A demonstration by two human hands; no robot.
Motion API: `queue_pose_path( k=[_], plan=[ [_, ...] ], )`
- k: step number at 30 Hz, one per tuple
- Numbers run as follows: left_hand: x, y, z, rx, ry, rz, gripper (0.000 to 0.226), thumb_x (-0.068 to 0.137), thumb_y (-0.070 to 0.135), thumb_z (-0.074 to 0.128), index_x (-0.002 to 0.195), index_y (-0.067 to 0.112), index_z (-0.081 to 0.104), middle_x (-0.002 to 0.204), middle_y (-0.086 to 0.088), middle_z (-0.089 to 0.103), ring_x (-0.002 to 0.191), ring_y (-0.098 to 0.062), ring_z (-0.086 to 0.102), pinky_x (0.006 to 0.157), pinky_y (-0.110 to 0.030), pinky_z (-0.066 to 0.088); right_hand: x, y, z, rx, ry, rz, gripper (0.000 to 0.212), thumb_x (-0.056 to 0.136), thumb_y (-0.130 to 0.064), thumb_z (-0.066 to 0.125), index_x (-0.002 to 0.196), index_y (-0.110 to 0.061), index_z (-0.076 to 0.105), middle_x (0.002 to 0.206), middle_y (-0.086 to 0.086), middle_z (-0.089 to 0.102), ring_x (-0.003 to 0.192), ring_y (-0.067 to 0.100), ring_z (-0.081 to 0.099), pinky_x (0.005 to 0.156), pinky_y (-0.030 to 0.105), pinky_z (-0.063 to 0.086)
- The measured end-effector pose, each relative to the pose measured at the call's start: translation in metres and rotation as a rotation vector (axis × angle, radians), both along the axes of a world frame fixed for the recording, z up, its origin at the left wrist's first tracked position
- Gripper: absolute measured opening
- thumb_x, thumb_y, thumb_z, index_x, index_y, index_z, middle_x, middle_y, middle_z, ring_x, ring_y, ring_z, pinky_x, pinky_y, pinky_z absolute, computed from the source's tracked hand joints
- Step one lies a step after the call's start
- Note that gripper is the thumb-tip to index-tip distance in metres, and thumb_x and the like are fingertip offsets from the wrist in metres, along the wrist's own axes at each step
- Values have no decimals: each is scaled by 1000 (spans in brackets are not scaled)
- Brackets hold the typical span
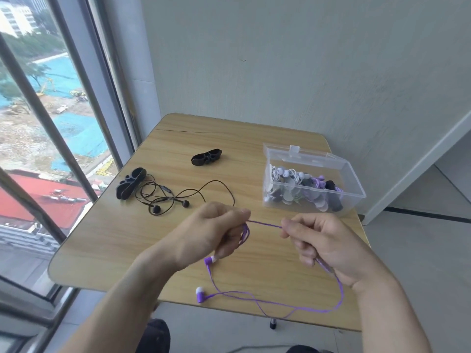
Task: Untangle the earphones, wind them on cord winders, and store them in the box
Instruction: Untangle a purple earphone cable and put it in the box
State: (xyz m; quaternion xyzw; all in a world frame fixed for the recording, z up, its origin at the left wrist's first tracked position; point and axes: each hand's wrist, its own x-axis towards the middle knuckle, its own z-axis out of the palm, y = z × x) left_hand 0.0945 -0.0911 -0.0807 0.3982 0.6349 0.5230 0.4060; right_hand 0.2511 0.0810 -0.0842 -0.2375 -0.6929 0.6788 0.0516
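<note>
Purple earphones (280, 304) stretch between both hands above the wooden table (153, 225). My left hand (214, 233) is closed on a bunch of the purple cord, with one earbud poking out below the fist. My right hand (321, 243) pinches the cord, pulled taut between the hands; the rest loops down over the table's near edge, ending in a second earbud (200, 294). Black earphones (173, 197) lie tangled at the left beside a black cord winder (130, 183). A second black winder (206, 157) lies farther back. The clear box (351, 179) at the right holds several wound earphones.
The box's lid stands open at its back edge. A large window runs along the left side of the table, and a pale wall stands behind it. The floor drops away to the right of the table.
</note>
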Motion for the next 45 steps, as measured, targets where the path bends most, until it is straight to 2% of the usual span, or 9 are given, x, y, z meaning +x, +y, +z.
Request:
queue_pose_path(
  k=[5,9,14,19,26,31,34,40,45],
  plan=[
    [-2,6,4,329,-459,295,40,100,27,41,65,8,41,61,-19,64,56,-30,53,48,-26,37,1,-7,0,130,-114,128,42,77,-53,68,80,-11,72,64,7,57,43,14,34,41,22,27],
    [-7,8,4,480,-634,377,31,105,25,34,110,5,58,116,-16,72,110,-28,69,54,-23,41,-3,-17,2,163,-157,362,42,96,-49,49,99,-16,74,62,-1,49,47,12,30,44,19,27],
    [-5,11,-15,243,30,464,36,95,33,49,121,10,61,117,0,71,105,-11,70,63,-18,44,-10,-32,-3,53,-130,590,36,102,-40,48,104,-13,72,61,-7,41,54,12,30,50,19,26],
    [0,2,-19,-27,518,155,47,102,47,35,81,18,65,61,8,64,60,-7,60,62,-25,45,-7,-15,5,-230,219,220,31,91,-42,66,80,-12,69,54,-5,34,44,9,24,44,20,22],
    [9,7,-2,50,-56,120,55,96,42,47,50,16,30,43,-6,33,45,-19,24,50,-30,21,-8,-2,-1,-31,95,-184,34,84,-40,65,65,-12,65,57,2,22,49,15,16,43,23,16],
    [6,8,6,340,-523,267,41,96,35,38,61,16,44,59,-20,59,50,-26,52,48,-27,34,-12,-15,-6,118,1,-48,39,88,-47,61,67,-15,66,58,1,29,50,14,21,48,25,19],
    [0,8,5,464,-597,308,28,95,29,41,94,6,58,102,-18,73,95,-26,72,51,-24,39,-15,-26,-7,222,-52,115,38,98,-41,55,80,-11,69,59,5,38,48,14,32,48,23,28],
    [-2,11,-19,218,176,439,31,87,28,58,115,17,63,117,7,70,108,-11,68,84,-30,52,-20,-51,-7,139,-103,472,24,106,-26,48,103,-14,68,64,-2,61,51,14,50,54,24,42],
    [-4,8,-23,38,300,365,12,99,14,55,97,13,66,92,2,75,81,-10,72,86,-39,55,-15,-33,3,43,94,261,25,98,-34,58,91,-15,74,57,-1,37,47,10,31,49,22,29]
  ],
)
